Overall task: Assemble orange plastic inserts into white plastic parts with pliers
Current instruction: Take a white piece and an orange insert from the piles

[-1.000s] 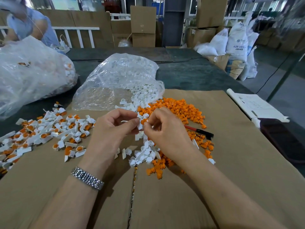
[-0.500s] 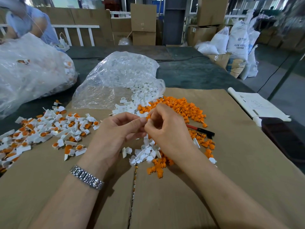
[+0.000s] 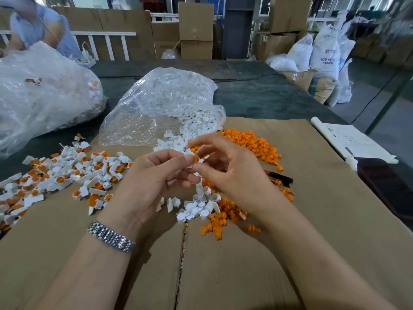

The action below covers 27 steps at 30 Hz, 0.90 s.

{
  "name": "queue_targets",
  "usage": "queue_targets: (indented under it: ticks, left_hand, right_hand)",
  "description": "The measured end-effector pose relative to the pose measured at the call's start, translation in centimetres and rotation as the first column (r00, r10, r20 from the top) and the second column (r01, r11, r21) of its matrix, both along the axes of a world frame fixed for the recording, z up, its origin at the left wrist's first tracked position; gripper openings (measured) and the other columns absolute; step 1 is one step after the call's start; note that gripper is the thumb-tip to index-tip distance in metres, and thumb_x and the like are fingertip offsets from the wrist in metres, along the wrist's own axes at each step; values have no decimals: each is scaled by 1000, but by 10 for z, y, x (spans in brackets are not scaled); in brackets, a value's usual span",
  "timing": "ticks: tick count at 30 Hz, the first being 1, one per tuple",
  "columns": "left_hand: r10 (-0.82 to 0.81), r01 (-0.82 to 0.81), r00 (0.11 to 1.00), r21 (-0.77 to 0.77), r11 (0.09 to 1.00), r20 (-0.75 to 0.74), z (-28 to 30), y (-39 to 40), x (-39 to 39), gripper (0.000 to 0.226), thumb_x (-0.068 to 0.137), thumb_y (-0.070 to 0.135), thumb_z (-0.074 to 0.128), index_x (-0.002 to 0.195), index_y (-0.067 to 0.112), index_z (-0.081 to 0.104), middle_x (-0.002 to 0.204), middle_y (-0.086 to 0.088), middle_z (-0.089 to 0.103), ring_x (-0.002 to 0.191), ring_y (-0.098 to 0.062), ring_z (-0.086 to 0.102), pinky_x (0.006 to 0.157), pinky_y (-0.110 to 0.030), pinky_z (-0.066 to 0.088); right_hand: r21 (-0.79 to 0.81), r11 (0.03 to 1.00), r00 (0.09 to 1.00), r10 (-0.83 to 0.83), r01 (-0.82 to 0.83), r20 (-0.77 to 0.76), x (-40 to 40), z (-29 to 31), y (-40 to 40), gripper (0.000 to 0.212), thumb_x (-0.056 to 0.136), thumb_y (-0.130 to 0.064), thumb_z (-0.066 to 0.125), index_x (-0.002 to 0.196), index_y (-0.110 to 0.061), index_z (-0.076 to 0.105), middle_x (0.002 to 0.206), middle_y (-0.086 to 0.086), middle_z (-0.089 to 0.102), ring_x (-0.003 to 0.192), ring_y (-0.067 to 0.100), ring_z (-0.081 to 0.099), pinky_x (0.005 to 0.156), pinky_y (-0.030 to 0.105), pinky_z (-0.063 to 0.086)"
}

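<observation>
My left hand pinches a small white plastic part with an orange insert seated in it, held above the cardboard. My right hand touches the same piece with thumb and fingertips, its index finger raised. Below them lies a heap of loose white parts and orange inserts. The pliers, red and black handled, lie on the cardboard to the right, partly hidden by my right hand. Assembled white-and-orange pieces are spread at the left.
A clear bag of white parts lies open behind the heaps. A larger bag sits far left. Brown cardboard covers the dark table. A rolled paper sheet and a dark object lie at right. A person sits at far left.
Both hands have lifted slightly and the orange insert now shows at my left fingertips. My right index finger has opened away from the piece.
</observation>
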State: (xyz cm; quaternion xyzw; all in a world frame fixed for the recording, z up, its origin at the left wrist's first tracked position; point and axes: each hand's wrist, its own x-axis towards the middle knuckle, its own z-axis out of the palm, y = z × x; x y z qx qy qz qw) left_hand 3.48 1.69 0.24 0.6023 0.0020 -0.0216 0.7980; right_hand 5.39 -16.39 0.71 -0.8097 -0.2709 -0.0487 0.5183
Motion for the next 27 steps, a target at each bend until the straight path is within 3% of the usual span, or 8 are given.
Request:
queue_targets:
  ticks: [8, 15, 19, 20, 22, 24, 27]
  left_hand:
    - [-43, 44, 998, -18, 999, 38, 0, 3, -1, 30, 77, 17, 78, 93, -6, 69, 82, -19, 73, 72, -24, 74, 61, -22, 58]
    - [-40, 40, 999, 18, 999, 17, 0, 4, 0, 17, 75, 15, 78, 83, 0, 73, 83, -20, 74, 71, -26, 75, 59, -23, 59]
    - [12, -12, 1000, 24, 1000, 8, 0, 3, 0, 22, 73, 15, 80, 86, -1, 73, 83, -21, 74, 69, -25, 75, 57, -22, 57]
    - [26, -26, 1000, 24, 999, 5, 0, 3, 1, 21, 73, 16, 80, 86, 0, 74, 83, -21, 74, 68, -25, 74, 57, -22, 57]
    - [37, -37, 999, 24, 999, 3, 0, 3, 1, 18, 72, 17, 81, 83, 3, 76, 85, -19, 75, 69, -25, 74, 56, -22, 56]
    - [33, -34, 999, 24, 999, 4, 0, 3, 1, 15, 71, 18, 82, 79, 7, 78, 85, -18, 75, 70, -25, 74, 56, -22, 56]
    - [26, -26, 1000, 34, 999, 10, 0, 3, 0, 14, 69, 21, 82, 77, 10, 78, 86, -19, 75, 70, -25, 75, 56, -22, 56]
  right_hand:
    - [94, 995, 999, -32, 32, -2, 2, -2, -2, 19, 92, -15, 74, 110, -21, 73, 101, -8, 73, 94, 9, 72, 85, 36, 60]
    - [40, 999, 1000, -21, 20, 22, 2, -2, -1, 23, 91, -14, 74, 113, -21, 73, 105, -8, 72, 94, 8, 71, 86, 32, 59]
    - [-128, 989, 997, -72, 70, -17, 7, 1, -9, 42, 89, -37, 76, 128, -30, 63, 115, -12, 67, 104, 3, 66, 94, 31, 56]
    - [-250, 953, 985, -172, 172, 25, 10, 2, -14, 49, 88, -45, 74, 133, -31, 59, 122, -12, 64, 110, 3, 62, 98, 32, 53]
    - [-554, 742, 922, -360, 376, 143, 17, 2, -26, 58, 88, -57, 67, 135, -25, 55, 131, -3, 58, 122, 16, 54, 102, 37, 47]
    - [-759, 532, 882, -456, 376, 118, 21, 1, -35, 61, 86, -62, 66, 125, -16, 56, 126, 7, 56, 120, 27, 50, 101, 47, 45]
    - [-835, 444, 880, -466, 325, 94, 22, -6, -35, 45, 88, -55, 66, 103, -14, 55, 106, 6, 55, 110, 30, 53, 94, 47, 46]
